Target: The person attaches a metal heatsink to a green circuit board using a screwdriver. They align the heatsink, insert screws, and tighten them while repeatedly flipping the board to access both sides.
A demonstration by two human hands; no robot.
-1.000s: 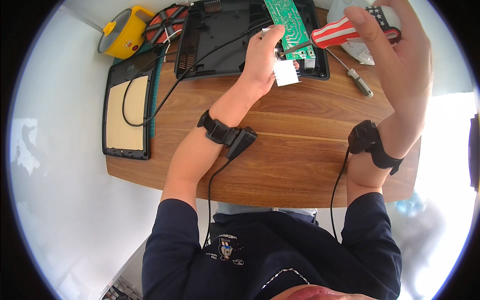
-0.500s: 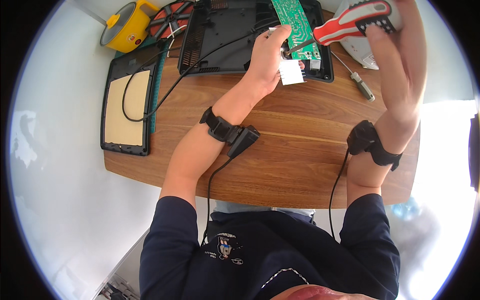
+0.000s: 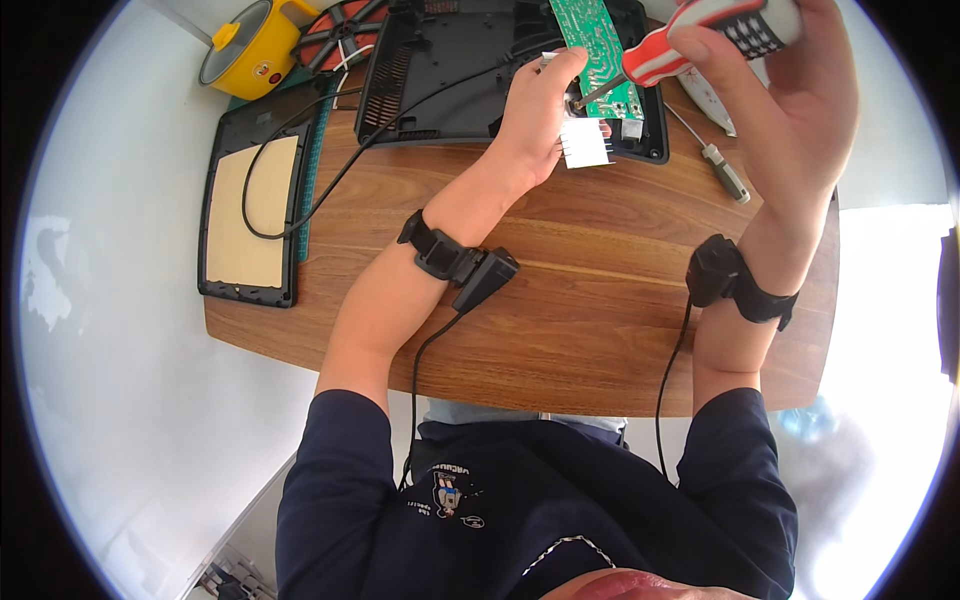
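Note:
My left hand (image 3: 535, 115) is closed round the near left edge of a green circuit board (image 3: 592, 60), thumb on top. A silvery finned heat sink (image 3: 586, 143) juts out from the board beside my fingers. In my right hand (image 3: 800, 110) is a screwdriver with a red, white and black handle (image 3: 655, 57). Its shaft slants down to the left, and the tip meets a small dark part at the board's left edge, next to my left fingers. Beneath the board lies a black plastic housing (image 3: 450, 90).
A second screwdriver (image 3: 727, 175) with a grey-green handle lies right of the housing. To the left are a black panel with a beige sheet (image 3: 252, 215), a black cable (image 3: 325, 195), a yellow pot (image 3: 250, 55) and a red-and-black round thing (image 3: 340, 35). The wooden table (image 3: 560, 310) curves at its front.
My right hand has shifted and turned round the screwdriver handle, the thumb now further along towards the shaft. The tip stays at the same spot; my left hand has hardly moved.

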